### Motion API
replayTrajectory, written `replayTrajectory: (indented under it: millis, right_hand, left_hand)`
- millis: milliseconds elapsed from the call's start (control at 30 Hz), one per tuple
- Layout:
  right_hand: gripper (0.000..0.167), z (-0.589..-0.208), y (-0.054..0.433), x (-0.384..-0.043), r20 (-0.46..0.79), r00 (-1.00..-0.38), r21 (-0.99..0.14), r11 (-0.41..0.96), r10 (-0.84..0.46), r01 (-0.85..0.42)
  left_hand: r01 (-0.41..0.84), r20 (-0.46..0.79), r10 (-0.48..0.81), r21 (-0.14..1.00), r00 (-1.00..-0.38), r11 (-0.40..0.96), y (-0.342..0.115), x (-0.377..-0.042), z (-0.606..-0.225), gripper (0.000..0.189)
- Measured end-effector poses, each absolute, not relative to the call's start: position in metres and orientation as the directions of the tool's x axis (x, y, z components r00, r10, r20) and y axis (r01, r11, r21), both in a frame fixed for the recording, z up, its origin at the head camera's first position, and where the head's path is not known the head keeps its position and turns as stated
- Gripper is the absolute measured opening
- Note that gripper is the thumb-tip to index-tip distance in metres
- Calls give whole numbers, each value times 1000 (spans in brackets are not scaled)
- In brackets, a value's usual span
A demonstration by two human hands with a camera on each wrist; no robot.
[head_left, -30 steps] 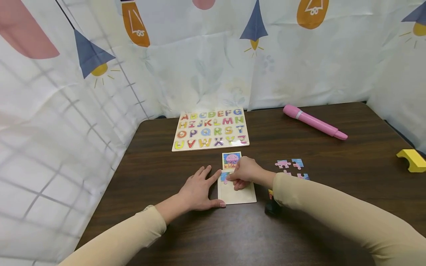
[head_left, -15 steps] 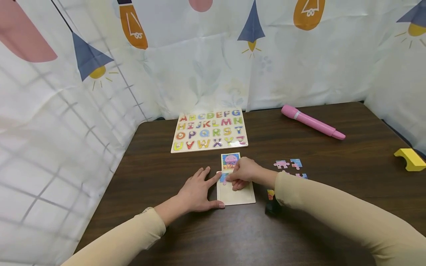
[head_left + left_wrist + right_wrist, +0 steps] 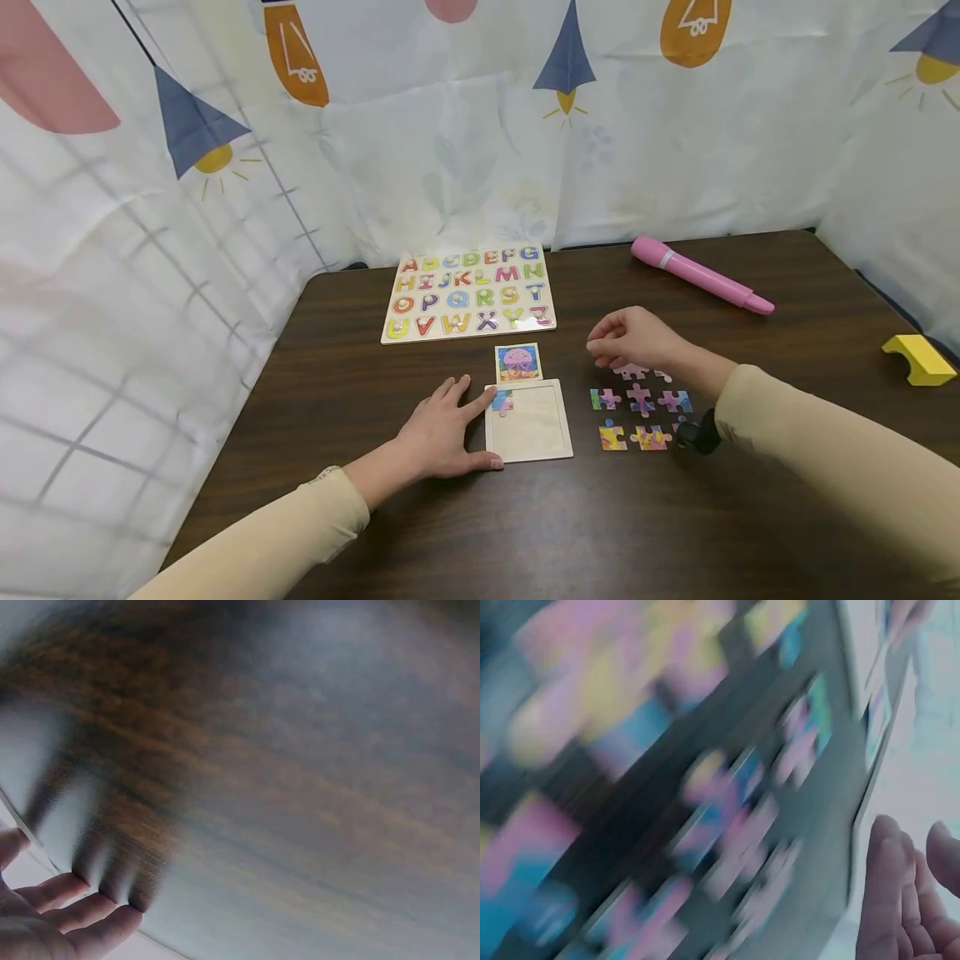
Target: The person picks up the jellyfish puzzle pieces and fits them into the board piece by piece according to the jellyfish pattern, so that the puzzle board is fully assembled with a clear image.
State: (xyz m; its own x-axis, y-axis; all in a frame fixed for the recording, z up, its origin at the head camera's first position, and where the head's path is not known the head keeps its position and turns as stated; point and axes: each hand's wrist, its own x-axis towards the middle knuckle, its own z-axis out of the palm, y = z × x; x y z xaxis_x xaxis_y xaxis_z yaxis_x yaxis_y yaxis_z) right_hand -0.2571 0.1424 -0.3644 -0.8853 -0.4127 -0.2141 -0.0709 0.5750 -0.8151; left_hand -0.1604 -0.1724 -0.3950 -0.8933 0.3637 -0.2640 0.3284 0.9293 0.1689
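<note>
— What is shown at the hands?
— The right hand (image 3: 633, 337), loosely curled and holding nothing, has been withdrawn from the puzzle tray (image 3: 528, 421) to the loose pieces (image 3: 639, 404).
— And the left hand (image 3: 442, 429)?
— Kept flat against the tray, near the worktop's front edge; one piece (image 3: 502, 402) is seated.

The dark brown wood-grain surface (image 3: 787, 350) carries a pale wooden tray (image 3: 529, 423) with one blue-pink piece, loose pink, blue and yellow pieces (image 3: 637, 408) at its 3 o'clock, a pink jellyfish card (image 3: 517, 362) on blue at 12, a multicoloured alphabet board (image 3: 468, 292), a pink marker (image 3: 701, 274) and a yellow block (image 3: 919, 359).
</note>
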Motion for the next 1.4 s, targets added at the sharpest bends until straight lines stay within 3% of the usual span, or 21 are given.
replayTrajectory:
  millis: [200, 500, 767, 1033, 1400]
  right_hand:
    - [23, -370, 179, -262, -121, -900, -672, 702, -418, -236]
    - [22, -383, 196, -265, -124, -879, -581, 752, -460, -312]
    - [25, -388, 198, -264, -132, -871, -551, 765, -474, -333]
    - [19, -388, 193, -263, -74, -864, -532, 752, -499, -389]
    - [12, -390, 186, -258, -82, -892, -628, 718, -444, -300]
  left_hand:
    - [328, -258, 362, 166, -896, 930, -175, -161, -395, 98]
    - [318, -256, 360, 191, -897, 929, -176, -159, -396, 97]
    - [319, -257, 360, 189, -897, 929, -176, -160, -396, 97]
    - [326, -249, 364, 182, -897, 928, -176, -160, -395, 97]
    - [334, -260, 368, 169, -892, 927, -173, -160, -395, 98]
